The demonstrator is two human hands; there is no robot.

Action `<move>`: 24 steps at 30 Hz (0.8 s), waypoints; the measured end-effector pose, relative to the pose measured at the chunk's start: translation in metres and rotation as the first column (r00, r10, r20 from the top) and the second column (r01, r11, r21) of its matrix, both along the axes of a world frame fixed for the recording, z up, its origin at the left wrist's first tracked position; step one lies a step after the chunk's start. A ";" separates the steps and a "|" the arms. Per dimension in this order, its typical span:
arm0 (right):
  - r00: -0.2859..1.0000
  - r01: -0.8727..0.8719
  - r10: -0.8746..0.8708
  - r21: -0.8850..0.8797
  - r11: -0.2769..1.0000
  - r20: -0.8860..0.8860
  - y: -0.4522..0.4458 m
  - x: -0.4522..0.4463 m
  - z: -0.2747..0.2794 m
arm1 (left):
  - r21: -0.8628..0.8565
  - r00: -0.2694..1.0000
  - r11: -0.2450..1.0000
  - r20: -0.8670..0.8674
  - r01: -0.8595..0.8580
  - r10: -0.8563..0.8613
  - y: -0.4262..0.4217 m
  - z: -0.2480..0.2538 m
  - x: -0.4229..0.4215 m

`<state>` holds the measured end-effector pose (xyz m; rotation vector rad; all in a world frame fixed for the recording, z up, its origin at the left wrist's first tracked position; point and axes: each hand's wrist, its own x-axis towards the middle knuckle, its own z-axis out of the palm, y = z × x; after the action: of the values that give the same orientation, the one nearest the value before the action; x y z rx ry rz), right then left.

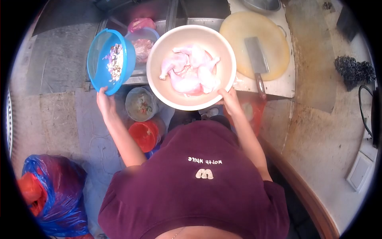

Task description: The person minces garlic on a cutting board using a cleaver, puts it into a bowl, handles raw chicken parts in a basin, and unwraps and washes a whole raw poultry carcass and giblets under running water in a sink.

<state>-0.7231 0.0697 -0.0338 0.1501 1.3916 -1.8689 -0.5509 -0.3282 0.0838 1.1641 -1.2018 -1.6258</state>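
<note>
My left hand is closed on the near rim of a blue plastic basin. The basin tilts and has chopped pale and purplish pieces in it. At the near right rim of a large cream basin, my right hand grips with the thumb on top and the fingers mostly hidden below. Several raw chicken legs lie inside this basin. Behind the two basins, a translucent bowl contains pink raw meat.
A cleaver rests on a round chopping board at the right, its handle over the edge. Below stand a bucket with scraps and a red bucket. A blue plastic bag sits at lower left. Sinks lie behind.
</note>
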 end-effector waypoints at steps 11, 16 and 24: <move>0.998 -0.048 0.051 0.064 0.997 -0.032 0.001 0.000 0.001 | 0.006 0.998 0.999 0.018 0.054 -0.054 0.015 0.006 -0.009; 0.993 -0.032 0.046 0.128 0.991 -0.108 -0.001 0.008 -0.014 | -0.054 0.951 0.949 0.027 0.310 -0.309 0.038 0.053 -0.041; 0.982 -0.042 0.061 0.106 0.993 -0.179 -0.009 0.018 -0.002 | -0.254 0.496 0.474 0.025 0.843 -0.868 0.115 0.206 -0.172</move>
<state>-0.7056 0.0610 -0.0359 -0.0066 1.6011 -1.8052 -0.7230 -0.2135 0.2896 0.2265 -2.0407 -2.1171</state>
